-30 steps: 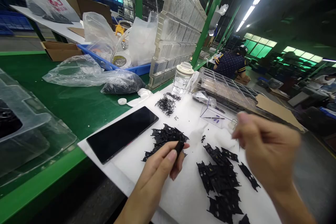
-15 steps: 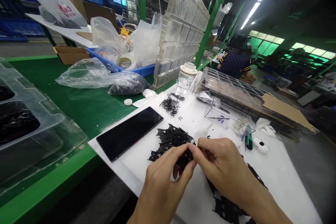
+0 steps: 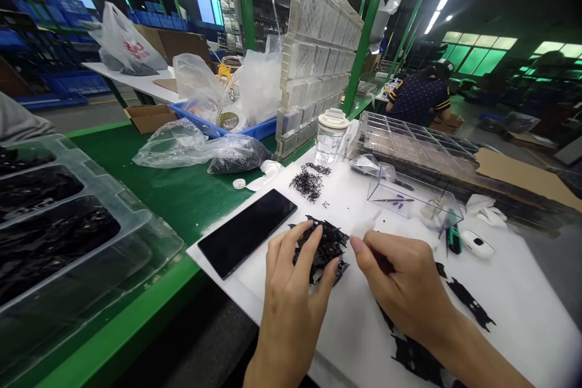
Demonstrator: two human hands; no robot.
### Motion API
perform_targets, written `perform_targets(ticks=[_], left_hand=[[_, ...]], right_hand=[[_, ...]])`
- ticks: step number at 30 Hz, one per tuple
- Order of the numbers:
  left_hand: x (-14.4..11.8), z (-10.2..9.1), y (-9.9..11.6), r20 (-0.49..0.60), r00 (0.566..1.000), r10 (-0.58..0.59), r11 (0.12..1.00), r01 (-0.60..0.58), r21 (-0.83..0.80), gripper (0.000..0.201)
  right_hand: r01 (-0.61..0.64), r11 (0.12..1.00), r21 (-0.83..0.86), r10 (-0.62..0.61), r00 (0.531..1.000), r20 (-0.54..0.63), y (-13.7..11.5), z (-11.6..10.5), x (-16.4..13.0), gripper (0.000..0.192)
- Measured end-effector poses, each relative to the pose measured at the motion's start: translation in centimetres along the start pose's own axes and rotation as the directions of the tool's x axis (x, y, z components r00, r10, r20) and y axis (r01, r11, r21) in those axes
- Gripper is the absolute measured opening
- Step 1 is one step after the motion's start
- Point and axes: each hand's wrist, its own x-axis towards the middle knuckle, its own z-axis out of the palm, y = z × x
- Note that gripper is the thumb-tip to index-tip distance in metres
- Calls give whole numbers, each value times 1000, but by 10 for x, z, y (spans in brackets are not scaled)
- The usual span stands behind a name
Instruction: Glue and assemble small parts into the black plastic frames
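Observation:
My left hand (image 3: 295,297) is open, its fingers apart over a pile of flat black parts (image 3: 334,242); the fingertips reach the pile, and whether they grip one part I cannot tell. To its right, my right hand (image 3: 404,279) is closed, thumb against curled fingers; what it holds, if anything, is hidden. More flat black parts (image 3: 416,357) lie under and below my right forearm, with a single one (image 3: 470,303) off to the right. Farther back is a heap of tiny black V-shaped pieces (image 3: 308,183) on the white work surface (image 3: 364,327).
A black phone (image 3: 248,231) lies left of the pile. Behind stand a lidded cup (image 3: 331,136) and a clear box (image 3: 411,200). A green cutter (image 3: 453,236) and a white case (image 3: 477,244) are at right. A clear tray (image 3: 150,239) of black parts stands left. A person (image 3: 421,94) sits beyond.
My hands have come apart from a shared pinch. The left fingers have spread over the pile, while the right stays closed. The view has shifted, showing more of the left tray.

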Motion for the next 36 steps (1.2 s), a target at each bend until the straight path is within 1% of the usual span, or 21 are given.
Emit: perform_targets(ticks=[3,4,5,6,8,10,12,14,15,16,17,18,21,24,27,29,31,32,34,35,36], left_hand=[[4,-19,-2,-96,995,-27,999,26,-19,17],[6,-28,-5,-128,990,-50,999,50,-8,16],[8,-37,-10,-158,982,-100,995,103,9,15],[10,-46,-16,-192,979,-73,996,82,38,12],[14,-61,-30,-248,967,-59,990,90,113,7],[19,-68,-43,-251,967,-47,981,92,172,6],[22,-68,-52,-187,979,-79,958,126,258,12],[25,-64,-58,-46,983,-179,901,182,395,41],[26,-61,-60,21,971,-239,864,203,461,56],[27,-58,-62,70,954,-291,833,216,510,66],[27,-56,-63,98,941,-325,813,225,538,70],[28,-54,-64,104,934,-341,805,232,546,68],[29,-53,-65,79,935,-345,799,248,548,64],[25,-57,-61,61,931,-359,786,266,558,62],[14,-60,-55,22,926,-376,764,296,573,64],[4,-61,-49,-7,934,-357,754,293,587,66],[-3,-62,-43,-8,941,-339,768,281,576,63],[-5,-64,-40,-1,938,-348,787,293,543,62],[-5,-70,-36,-17,914,-405,828,375,416,60],[-5,-74,-34,-59,904,-424,847,419,326,55],[-6,-78,-33,-126,897,-424,872,442,211,45]], right_hand=[[46,999,26,-46,999,-12,0,3,-5,43],[66,997,36,-65,998,-16,-1,4,-7,42],[85,995,46,-84,996,-19,-1,6,-8,42],[100,993,57,-99,995,-20,-2,7,-10,42],[123,990,74,-121,992,-22,-3,10,-12,42],[143,986,82,-142,990,-21,-5,13,-14,42],[157,984,89,-156,988,-19,-6,15,-16,42],[163,982,93,-163,987,-13,-6,17,-18,42],[164,982,96,-164,986,-9,-6,18,-18,41],[163,982,98,-164,987,-4,-7,18,-19,41],[163,981,101,-164,986,-1,-7,19,-19,41],[164,981,104,-166,986,2,-7,19,-19,41],[169,980,109,-171,985,9,-8,19,-20,40],[170,980,106,-172,985,8,-8,20,-20,41],[177,979,102,-178,984,3,-7,21,-21,41],[185,976,112,-188,982,9,-6,20,-22,41],[210,971,116,-212,977,5,-6,19,-24,41],[229,967,113,-230,973,-3,-7,18,-25,40],[272,957,102,-271,962,-26,-9,16,-27,38],[280,955,93,-278,960,-37,-11,15,-29,36],[277,957,83,-274,961,-47,-13,14,-30,35]])
